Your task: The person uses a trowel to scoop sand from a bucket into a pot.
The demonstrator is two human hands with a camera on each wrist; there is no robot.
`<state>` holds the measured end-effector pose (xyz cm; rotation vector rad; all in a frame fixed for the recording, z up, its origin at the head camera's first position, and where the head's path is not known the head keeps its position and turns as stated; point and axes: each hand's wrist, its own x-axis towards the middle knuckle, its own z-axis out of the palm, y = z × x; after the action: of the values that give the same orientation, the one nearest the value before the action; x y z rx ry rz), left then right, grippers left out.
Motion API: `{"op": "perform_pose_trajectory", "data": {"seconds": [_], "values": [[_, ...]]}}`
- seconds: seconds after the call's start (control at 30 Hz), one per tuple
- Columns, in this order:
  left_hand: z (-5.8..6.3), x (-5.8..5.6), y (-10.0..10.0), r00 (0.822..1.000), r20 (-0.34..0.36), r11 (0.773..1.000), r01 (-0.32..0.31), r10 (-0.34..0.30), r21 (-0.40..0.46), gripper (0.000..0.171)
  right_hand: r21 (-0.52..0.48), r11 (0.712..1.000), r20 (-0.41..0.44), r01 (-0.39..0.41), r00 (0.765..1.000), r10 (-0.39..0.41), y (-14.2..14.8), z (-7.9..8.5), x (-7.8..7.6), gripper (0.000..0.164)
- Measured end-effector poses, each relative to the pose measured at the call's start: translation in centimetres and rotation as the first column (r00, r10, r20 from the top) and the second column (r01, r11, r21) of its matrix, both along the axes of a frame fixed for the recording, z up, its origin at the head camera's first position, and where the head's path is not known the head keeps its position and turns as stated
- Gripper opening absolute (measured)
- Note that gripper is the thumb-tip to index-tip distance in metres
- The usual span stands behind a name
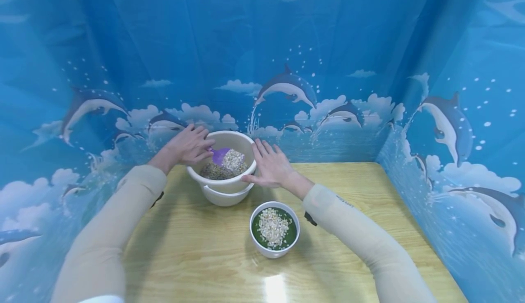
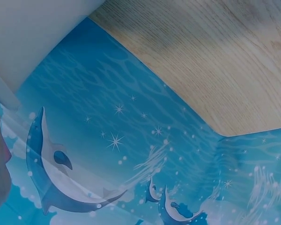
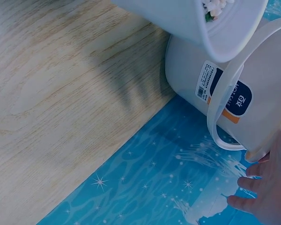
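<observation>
A cream bucket (image 1: 195,174) with a white carrying handle (image 3: 230,84) stands at the back of the table. My left hand (image 1: 189,144) reaches over its left rim and pinches the handle end of a purple scoop (image 1: 219,156), most of the grip hidden by the fingers. White grains (image 1: 234,161) cover the scoop's front, above a heap of darker mixed grains (image 1: 216,172). My right hand (image 1: 270,164) rests on the bucket's right rim with fingers spread. In front stands a white bowl (image 1: 274,253), green inside, with white grains (image 1: 273,228) in it.
Blue dolphin-print sheeting (image 1: 229,43) rises behind the bucket and along both sides of the wooden table (image 1: 197,248). The bowl sits close in front of the bucket, left of my right forearm. A printed label (image 3: 225,93) is on the bucket's side.
</observation>
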<state>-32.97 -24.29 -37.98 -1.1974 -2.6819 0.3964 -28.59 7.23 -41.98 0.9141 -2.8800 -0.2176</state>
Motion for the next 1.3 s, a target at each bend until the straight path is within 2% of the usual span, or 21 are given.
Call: {"op": "perform_pose_trajectory", "data": {"seconds": [0.33, 0.57, 1.03, 1.3], "values": [[0.2, 0.1, 0.2, 1.000, -0.015, 1.000, 0.019, -0.019, -0.011, 0.030, 0.000, 1.000, 0.017, -0.004, 1.000, 0.004, 0.0, 0.3, 0.1, 0.118], [0.4, 0.4, 0.4, 1.000, 0.009, 1.000, 0.006, -0.006, 0.001, 0.030, 0.011, 1.000, 0.016, -0.013, 1.000, 0.013, 0.2, 0.3, 0.3, 0.119], [0.1, 0.9, 0.8, 1.000, 0.008, 1.000, -0.001, 0.001, 0.003, 0.030, -0.027, 0.999, 0.019, -0.026, 0.999, 0.026, 2.6, -0.2, 1.0, 0.114], [0.4, 1.5, 1.2, 1.000, 0.024, 1.000, -0.013, 0.013, 0.015, 0.031, -0.035, 0.998, 0.027, -0.056, 0.998, 0.057, 4.2, -0.5, 2.0, 0.116]]}}
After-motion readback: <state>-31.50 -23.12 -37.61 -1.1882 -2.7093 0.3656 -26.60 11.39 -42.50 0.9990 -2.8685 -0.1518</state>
